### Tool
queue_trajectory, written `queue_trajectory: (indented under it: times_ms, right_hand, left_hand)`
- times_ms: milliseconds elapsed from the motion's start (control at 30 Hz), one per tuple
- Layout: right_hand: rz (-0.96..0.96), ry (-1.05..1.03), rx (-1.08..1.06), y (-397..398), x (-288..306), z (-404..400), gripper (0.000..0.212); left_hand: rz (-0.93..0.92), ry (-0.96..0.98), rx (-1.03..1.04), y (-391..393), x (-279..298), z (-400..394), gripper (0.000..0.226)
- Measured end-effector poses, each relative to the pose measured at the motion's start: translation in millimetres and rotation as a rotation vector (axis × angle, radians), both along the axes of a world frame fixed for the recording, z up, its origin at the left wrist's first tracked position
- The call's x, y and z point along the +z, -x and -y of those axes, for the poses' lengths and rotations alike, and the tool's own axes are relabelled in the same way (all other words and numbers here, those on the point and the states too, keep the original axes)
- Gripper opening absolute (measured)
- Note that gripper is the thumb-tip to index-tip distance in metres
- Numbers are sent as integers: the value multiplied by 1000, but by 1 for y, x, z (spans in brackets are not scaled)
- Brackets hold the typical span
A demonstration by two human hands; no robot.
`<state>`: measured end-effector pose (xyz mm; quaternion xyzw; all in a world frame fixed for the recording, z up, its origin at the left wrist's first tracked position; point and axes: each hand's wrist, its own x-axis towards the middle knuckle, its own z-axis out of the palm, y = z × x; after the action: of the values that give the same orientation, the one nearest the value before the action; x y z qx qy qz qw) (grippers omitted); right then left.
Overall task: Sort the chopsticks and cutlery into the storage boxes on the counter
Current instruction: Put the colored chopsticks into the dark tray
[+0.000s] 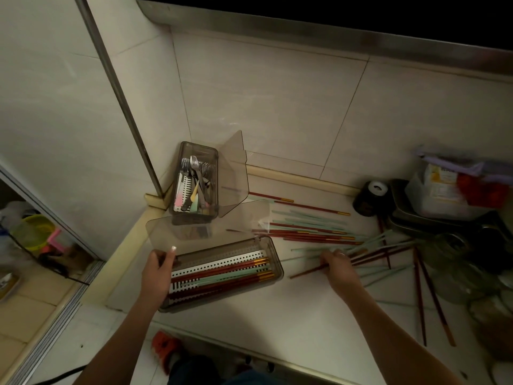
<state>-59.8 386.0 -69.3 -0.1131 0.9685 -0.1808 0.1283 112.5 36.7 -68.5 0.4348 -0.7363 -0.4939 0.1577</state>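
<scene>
Dim light blurs the clutter at right. The left hand grips the chopstick box; the right hand pinches a red chopstick on the table.

black cup by the wall, stacked metal trays, plastic container on top, yellow basket lower left

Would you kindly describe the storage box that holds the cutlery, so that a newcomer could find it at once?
Look to the corner where the counter meets the tiled wall. There stands the cutlery box, smoky and see-through, its lid open. Unlike the long chopstick box lying nearer the left hand, it is the shorter, deeper one, holding forks and pastel handles.
</scene>
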Motion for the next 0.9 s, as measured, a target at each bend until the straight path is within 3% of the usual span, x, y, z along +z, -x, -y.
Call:
queue_trajectory:
  times_ms: [100,233,367,467,600,667,733,800,867,900]
  right_hand:
    - [-55,-163,121,4,1,3,24]
    - [-238,-144,103,2,9,12,26]
    - [-472,-74,199,-14,29,32,47]
    - [-652,139,331,-30,42,62,59]
    - [-728,590,468,-67,75,114,13]
    - [-676,705,539,-84,84,135,22]
    - [-629,678,638,-96,86,149,24]
    - [-609,492,748,-100,77,156,13]
    - [-500,195,816,-95,64,159,42]
    - [-408,71,805,-93,60,160,44]
  left_hand:
    - [-9,-4,9,-1,-1,0,38]
    - [-2,7,12,0,-1,0,38]
    - [6,2,5,1,-1,1,37]
    - [2,6,4,0,-2,1,37]
    - [10,19,5,1,-1,1,37]
    - [11,30,-3,0,-1,1,37]
    - [6,27,-11,0,0,1,37]
    - [-8,14,-11,0,-1,1,35]
    - [-12,-10,-4,0,-1,2,35]
    - [-13,-19,-1,-1,-2,3,35]
